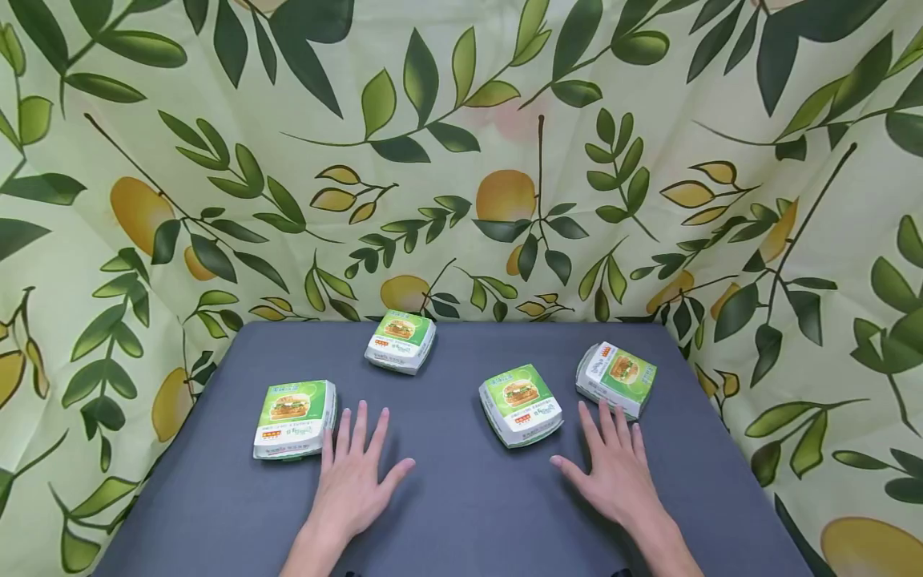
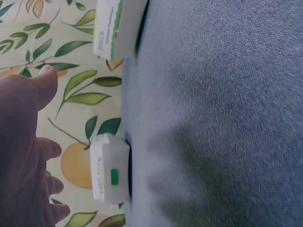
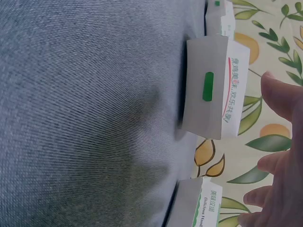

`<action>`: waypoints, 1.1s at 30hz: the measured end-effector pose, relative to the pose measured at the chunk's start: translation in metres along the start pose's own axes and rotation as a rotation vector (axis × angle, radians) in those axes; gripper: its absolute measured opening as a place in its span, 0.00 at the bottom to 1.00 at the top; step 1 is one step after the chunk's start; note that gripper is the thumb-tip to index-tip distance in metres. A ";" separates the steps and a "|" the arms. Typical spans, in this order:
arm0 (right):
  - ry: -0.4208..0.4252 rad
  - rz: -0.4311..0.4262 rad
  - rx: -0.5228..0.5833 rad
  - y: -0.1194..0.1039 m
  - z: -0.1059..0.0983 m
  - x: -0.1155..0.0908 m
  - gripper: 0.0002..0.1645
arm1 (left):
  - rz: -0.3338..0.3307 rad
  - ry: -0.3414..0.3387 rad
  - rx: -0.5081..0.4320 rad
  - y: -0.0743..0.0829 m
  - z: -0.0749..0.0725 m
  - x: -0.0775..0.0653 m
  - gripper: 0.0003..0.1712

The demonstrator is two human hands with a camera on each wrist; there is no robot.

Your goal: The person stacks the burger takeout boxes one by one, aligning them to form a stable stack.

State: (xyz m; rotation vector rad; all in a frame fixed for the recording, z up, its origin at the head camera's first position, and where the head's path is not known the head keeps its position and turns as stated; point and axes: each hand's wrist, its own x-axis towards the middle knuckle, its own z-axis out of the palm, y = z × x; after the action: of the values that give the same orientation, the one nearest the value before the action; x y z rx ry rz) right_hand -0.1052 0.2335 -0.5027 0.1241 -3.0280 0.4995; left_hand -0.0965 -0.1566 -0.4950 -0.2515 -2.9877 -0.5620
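Observation:
Both hands hover palm down over the table with fingers spread, and neither holds anything. My left hand [image 1: 351, 486] is beside a green and white burger box [image 1: 294, 420] on the left, its little finger overlapping the box's right edge in the head view. My right hand [image 1: 615, 474] has its fingertips close to another burger box [image 1: 617, 379], which lies turned at the far right. Left of that hand sits a third burger box [image 1: 521, 405], also turned. One more burger box [image 1: 401, 342] stands near the back edge. All the boxes are closed.
The boxes stand on a dark grey cloth-covered table [image 1: 447, 513]. Behind it and along both sides hangs a pale curtain [image 1: 461, 72] printed with leaves and orange fruit. In the left wrist view, hand shadows [image 2: 189, 179] fall on the cloth.

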 end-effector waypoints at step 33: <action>-0.034 0.017 0.340 -0.009 0.001 0.020 0.56 | 0.156 0.039 -0.329 0.044 0.011 0.044 0.41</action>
State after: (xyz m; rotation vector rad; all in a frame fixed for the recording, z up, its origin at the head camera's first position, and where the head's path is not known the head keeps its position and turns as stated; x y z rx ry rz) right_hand -0.1238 0.2231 -0.4989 0.1249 -2.9489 1.0192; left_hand -0.1328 -0.1056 -0.4842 -0.4855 -2.7906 -1.0241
